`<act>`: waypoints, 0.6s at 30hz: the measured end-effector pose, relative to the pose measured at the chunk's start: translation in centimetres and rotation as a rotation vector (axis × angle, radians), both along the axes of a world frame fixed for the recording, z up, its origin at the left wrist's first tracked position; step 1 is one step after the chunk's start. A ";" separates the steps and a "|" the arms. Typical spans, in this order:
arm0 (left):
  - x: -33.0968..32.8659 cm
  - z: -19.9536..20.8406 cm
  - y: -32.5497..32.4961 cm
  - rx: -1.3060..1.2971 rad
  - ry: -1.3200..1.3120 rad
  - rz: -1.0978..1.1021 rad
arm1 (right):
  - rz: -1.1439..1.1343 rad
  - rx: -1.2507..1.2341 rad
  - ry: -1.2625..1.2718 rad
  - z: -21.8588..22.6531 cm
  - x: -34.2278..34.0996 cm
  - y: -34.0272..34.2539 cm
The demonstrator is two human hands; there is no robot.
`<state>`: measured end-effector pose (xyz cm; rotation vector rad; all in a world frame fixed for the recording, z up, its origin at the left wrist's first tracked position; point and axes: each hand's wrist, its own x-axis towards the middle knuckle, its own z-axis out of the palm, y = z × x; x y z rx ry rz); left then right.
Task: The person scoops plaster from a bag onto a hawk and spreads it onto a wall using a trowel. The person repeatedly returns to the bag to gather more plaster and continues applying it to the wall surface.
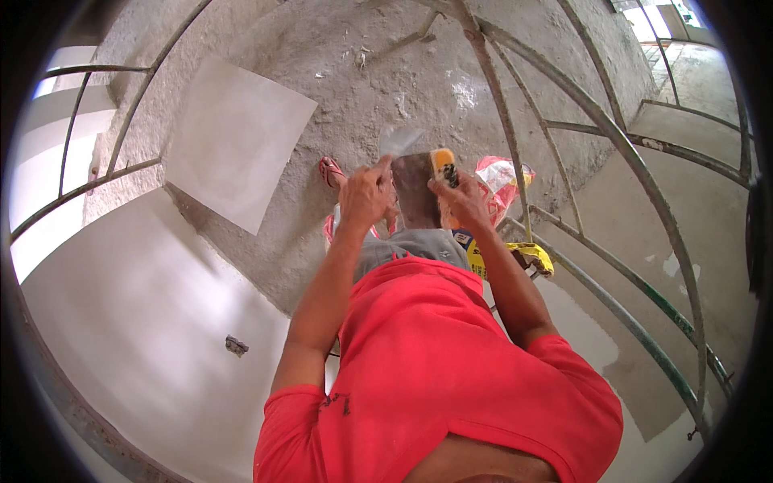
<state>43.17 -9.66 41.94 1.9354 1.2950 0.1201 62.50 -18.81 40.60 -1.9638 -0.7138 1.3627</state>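
My right hand (463, 199) is closed on a trowel near its orange and black handle. The trowel's flat, dark grey-brown blade (415, 191) lies in front of my lap, between my two hands. My left hand (366, 193) is at the blade's left side with its fingers curled in. A pale, see-through flat shape (400, 140), smeared by motion, shows just beyond its fingertips. Whether my left fingers grip that shape is not clear. White and red plastic bags (499, 179) and a yellow bag (523, 259) are just right of my right hand.
Metal scaffold tubes (644, 169) curve along the right, and more bars (121, 173) stand at the left. A rough grey cement surface (362, 88) spreads ahead. Smooth whitish wall panels (241, 137) are at the left, one with a small dark opening (236, 346). A sandalled foot (330, 171) shows beyond my left hand.
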 end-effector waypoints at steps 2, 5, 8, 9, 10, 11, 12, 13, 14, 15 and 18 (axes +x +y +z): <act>0.7 0.4 1.7 -0.017 0.035 0.024 | 0.025 0.062 -0.222 2.0 0.3 0.8; 0.3 0.3 0.7 0.127 -0.046 0.130 | -0.066 0.033 -0.457 3.3 1.9 1.0; 0.6 -0.7 0.5 0.083 -0.073 0.140 | 0.193 0.272 -0.671 5.3 0.1 1.0; 0.6 -0.8 0.8 0.059 -0.068 0.118 | 0.320 0.328 -0.754 6.9 -1.2 1.7; 1.1 -0.4 1.2 0.030 -0.043 0.089 | 0.407 0.449 -0.741 7.8 -2.3 2.3; 1.7 0.2 1.6 0.002 -0.016 0.061 | 0.421 0.501 -0.750 7.3 -2.8 3.3; 1.8 1.1 1.4 -0.045 0.018 0.032 | 0.437 0.537 -0.749 6.9 -3.2 3.9; 2.0 2.0 1.6 -0.080 0.003 0.107 | 0.421 0.405 -0.786 5.8 -2.6 4.5; 1.6 1.9 1.3 -0.083 -0.003 0.125 | 0.404 0.274 -0.820 3.9 -1.4 4.9; 1.2 1.4 1.0 -0.076 -0.014 0.143 | 0.383 0.150 -0.857 2.2 -0.1 5.4; 0.5 0.6 0.5 -0.064 -0.117 0.259 | -0.102 0.213 -0.203 -1.8 3.7 4.9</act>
